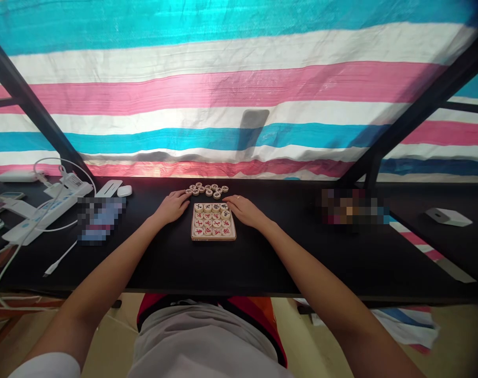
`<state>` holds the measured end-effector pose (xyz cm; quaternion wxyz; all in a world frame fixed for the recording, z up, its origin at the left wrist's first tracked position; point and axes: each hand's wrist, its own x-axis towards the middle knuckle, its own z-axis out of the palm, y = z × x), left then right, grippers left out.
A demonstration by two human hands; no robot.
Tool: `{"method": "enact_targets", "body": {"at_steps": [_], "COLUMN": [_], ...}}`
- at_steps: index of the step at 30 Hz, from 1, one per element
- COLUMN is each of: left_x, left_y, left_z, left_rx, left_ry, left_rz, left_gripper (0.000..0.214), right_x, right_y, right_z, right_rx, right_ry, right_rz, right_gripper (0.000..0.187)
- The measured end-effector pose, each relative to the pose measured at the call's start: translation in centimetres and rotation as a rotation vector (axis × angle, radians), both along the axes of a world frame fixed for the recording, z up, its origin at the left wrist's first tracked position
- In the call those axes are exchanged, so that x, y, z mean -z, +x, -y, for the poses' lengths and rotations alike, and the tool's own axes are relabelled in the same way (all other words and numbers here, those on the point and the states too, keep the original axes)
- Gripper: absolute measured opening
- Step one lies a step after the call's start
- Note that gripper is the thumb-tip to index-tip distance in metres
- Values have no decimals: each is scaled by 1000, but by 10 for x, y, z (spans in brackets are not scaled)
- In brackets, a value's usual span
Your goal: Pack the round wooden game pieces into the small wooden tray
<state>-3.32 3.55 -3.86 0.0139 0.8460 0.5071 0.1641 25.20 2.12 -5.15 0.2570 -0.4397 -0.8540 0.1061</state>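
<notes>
A shallow open box (214, 239) of Chinese chess pieces sits in the middle of the black desk, with round wooden pieces set in rows. The top pieces bear black characters, and the lower pieces (208, 223) bear red ones. Behind the box, several loose black-marked pieces (208, 188) lie in a cluster. My left hand (173, 206) rests on the desk left of the box, fingers stretched out, tips at the cluster's left end. At the box's far right corner is my right hand (242, 209), fingers extended, tips by a corner piece; whether they touch it I cannot tell.
On the left lie a white power strip (50, 212) with plugs and cables, a blurred blue item (101, 223) and a small white case (124, 191). Farther right are another blurred item (351, 206) and a white block (448, 217). Striped sheeting (223, 84) hangs behind the desk (262, 268).
</notes>
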Motion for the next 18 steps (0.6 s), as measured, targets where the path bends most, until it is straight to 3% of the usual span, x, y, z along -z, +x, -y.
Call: {"method": "enact_targets", "body": {"at_steps": [3, 10, 18], "left_x": [6, 5, -2], "left_y": [-4, -1, -5], "left_z": [-5, -6, -3], "left_rx": [-16, -9, -1], "left_ry": [2, 34, 51], "left_rz": [-88, -85, -61], "left_gripper": [38, 46, 27], "right_x": [0, 7, 2], "right_y": [0, 3, 1], "right_z": [-1, -6, -5], "right_rx": [-9, -16, -25], "right_ry": [-4, 0, -10], "right_rz": [16, 31, 40], "right_gripper": [33, 33, 33]}}
